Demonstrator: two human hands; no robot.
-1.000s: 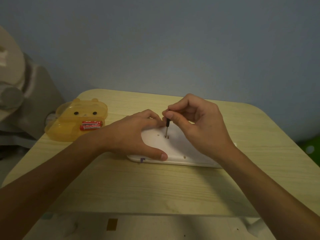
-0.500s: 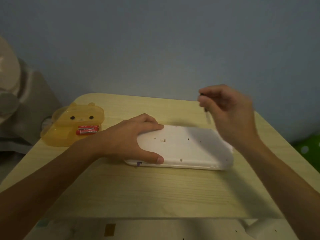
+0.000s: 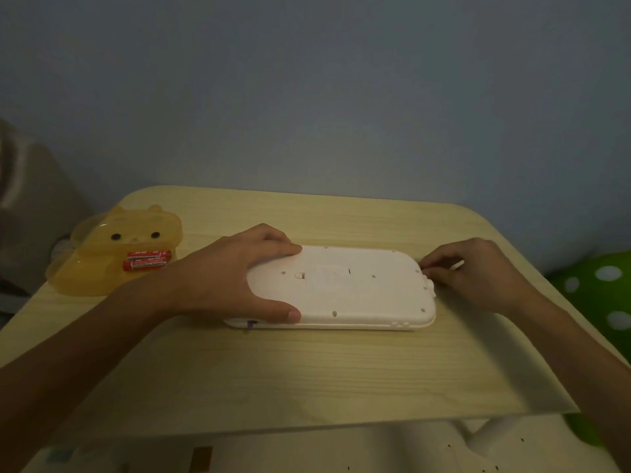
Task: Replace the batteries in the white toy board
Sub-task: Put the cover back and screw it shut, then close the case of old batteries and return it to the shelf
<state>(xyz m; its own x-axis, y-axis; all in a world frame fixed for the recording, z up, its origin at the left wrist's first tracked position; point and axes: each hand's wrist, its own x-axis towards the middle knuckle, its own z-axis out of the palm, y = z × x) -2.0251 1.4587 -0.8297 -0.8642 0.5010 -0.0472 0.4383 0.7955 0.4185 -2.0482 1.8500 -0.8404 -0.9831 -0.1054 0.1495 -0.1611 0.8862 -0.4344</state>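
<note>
On the wooden table [image 3: 307,370], the white toy board [image 3: 358,288] is pinned back-up under the flat, spread left hand [image 3: 225,278] — seemingly to steady it — while a small screwdriver [image 3: 457,265] is pinched in the curled right hand [image 3: 478,274] just beside its right end.

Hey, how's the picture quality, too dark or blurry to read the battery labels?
Head view: dim, no glare; the board is the brightest patch, its detail washed out; corners stretched by the wide lens; the batteries have labels too soft to read; left hand and right hand sharp, the screwdriver it pinches barely distinct.
</note>
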